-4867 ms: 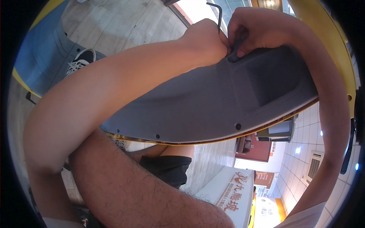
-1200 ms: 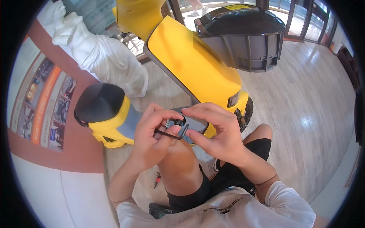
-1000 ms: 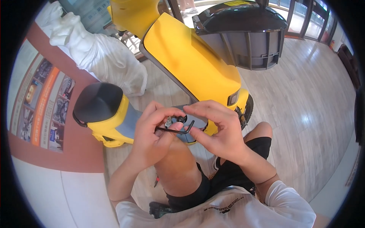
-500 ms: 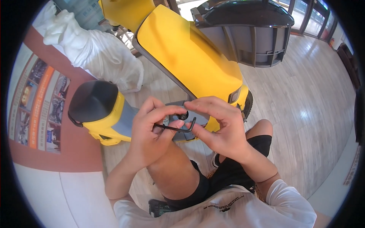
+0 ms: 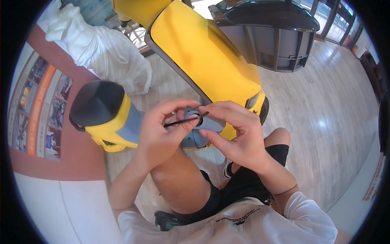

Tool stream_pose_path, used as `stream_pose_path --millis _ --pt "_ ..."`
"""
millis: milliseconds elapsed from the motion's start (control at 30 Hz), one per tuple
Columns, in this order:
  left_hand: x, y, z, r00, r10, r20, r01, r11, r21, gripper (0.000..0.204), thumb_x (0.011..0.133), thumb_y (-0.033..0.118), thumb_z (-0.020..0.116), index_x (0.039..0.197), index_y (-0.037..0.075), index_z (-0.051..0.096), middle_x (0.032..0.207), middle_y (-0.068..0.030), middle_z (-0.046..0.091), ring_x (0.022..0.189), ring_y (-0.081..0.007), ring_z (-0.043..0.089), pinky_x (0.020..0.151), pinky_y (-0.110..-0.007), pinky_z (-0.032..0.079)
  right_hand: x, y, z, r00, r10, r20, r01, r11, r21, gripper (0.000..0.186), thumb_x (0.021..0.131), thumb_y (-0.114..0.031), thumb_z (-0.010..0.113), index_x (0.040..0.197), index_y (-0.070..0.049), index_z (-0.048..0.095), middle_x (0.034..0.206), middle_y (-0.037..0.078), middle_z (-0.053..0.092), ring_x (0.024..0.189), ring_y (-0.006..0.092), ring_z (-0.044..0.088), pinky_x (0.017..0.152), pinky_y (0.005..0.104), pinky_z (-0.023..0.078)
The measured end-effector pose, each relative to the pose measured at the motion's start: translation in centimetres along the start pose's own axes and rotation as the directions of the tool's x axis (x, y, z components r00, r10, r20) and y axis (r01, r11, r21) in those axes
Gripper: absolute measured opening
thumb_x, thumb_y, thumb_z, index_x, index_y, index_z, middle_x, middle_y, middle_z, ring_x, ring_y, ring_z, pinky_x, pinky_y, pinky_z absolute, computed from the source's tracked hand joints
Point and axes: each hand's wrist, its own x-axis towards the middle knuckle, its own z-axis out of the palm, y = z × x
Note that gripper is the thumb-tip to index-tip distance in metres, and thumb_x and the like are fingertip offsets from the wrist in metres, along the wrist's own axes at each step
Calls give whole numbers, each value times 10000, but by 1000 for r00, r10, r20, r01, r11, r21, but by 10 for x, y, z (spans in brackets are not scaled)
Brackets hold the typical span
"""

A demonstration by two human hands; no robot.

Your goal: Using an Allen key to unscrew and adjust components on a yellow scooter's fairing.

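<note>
A black hex key [image 5: 182, 121] is pinched in my left hand [image 5: 161, 131], with its bent end reaching toward my right hand [image 5: 240, 134]. Beside that bent end and the left thumb tip is a small black round part [image 5: 200, 119], partly covered; I cannot tell whether a finger supports it. The right hand's index finger and thumb are spread on either side of this part, with a gap between them. Below the hands lies the grey section [image 5: 193, 140] of a yellow-and-grey machine, mostly hidden by them.
A yellow body panel [image 5: 203, 49] of the machine extends ahead, with a black-and-grey bin [image 5: 272, 44] at the far right. To the left stand a black seat [image 5: 98, 103] and a white draped statue [image 5: 109, 53]. Wooden flooring [image 5: 321, 105] spreads right.
The hex key has turned in my left hand, and its bent end now points up and right beside the round part. My right thumb has drawn back from the key.
</note>
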Motion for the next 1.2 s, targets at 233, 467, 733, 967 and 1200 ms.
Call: stream_pose_path --millis 233,467,733,967,1200 --pt "2 4 -2 955 -232 187 279 916 -288 284 956 173 648 1170 -13 656 888 15 636 624 0 425 518 -155 304 0 0 -1 999 41 29 -41 999 7 353 750 10 758 1097 8 695 1049 159 691 929 283 689 808 320 530" --pt "3 -3 -10 925 -311 221 372 861 -346 340 954 192 656 1215 -22 615 859 11 616 572 -12 405 484 -178 252 0 -1 3 1000 6 24 -6 1000 -14 380 754 15 762 1126 14 686 1072 162 691 957 284 692 821 320 533" --pt "4 -14 -14 887 -328 324 453 753 -477 350 999 249 595 1266 27 555 778 -28 618 527 6 371 464 -171 228 1 -1 10 1000 -21 20 23 996 -89 379 760 31 758 1132 20 684 1091 169 688 974 286 691 837 320 535" --pt "4 -21 -18 895 -277 349 436 710 -553 309 1011 237 566 1240 31 552 792 -67 663 487 17 320 457 -178 218 3 3 16 1000 -3 -9 2 999 -51 399 765 30 759 1157 -2 693 1100 157 690 985 263 688 844 308 530" --pt "3 -22 -17 909 -247 335 402 728 -555 293 1021 245 547 1246 58 536 784 -59 659 505 19 338 471 -168 224 5 7 18 1000 -3 -18 2 997 -82 390 767 20 760 1151 -11 701 1093 156 692 987 266 689 850 307 529"
